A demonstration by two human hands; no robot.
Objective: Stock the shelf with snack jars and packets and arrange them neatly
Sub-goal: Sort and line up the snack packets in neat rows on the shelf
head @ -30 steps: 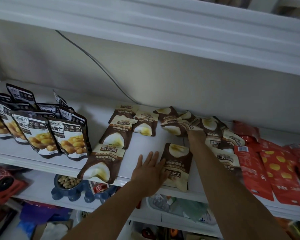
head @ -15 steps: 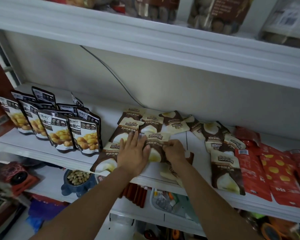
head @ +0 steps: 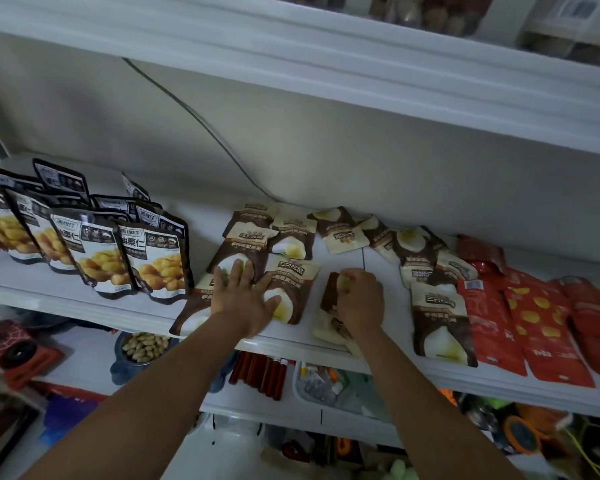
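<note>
Lower centre, the left hand lies flat, fingers spread, pressing on brown packets at the front edge of the shelf. Just to its right, the right hand has its fingers curled, gripping a brown packet. Black pouches stand at left and red packets lie at right. A cable crosses the wall behind.

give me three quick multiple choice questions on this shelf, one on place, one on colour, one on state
1. The red packets lie:
A) at the shelf's left end
B) at its right end
C) on the lower shelf

2. The upright packets are:
A) black and white
B) green
C) pink

3. The left hand is:
A) flat on brown packets
B) gripping a jar
C) hanging clear of the shelf

Answers: 1 B, they sit right of the brown packets; 2 A, black edges around white panels; 3 A, its fingers are spread straight over the packets.
</note>
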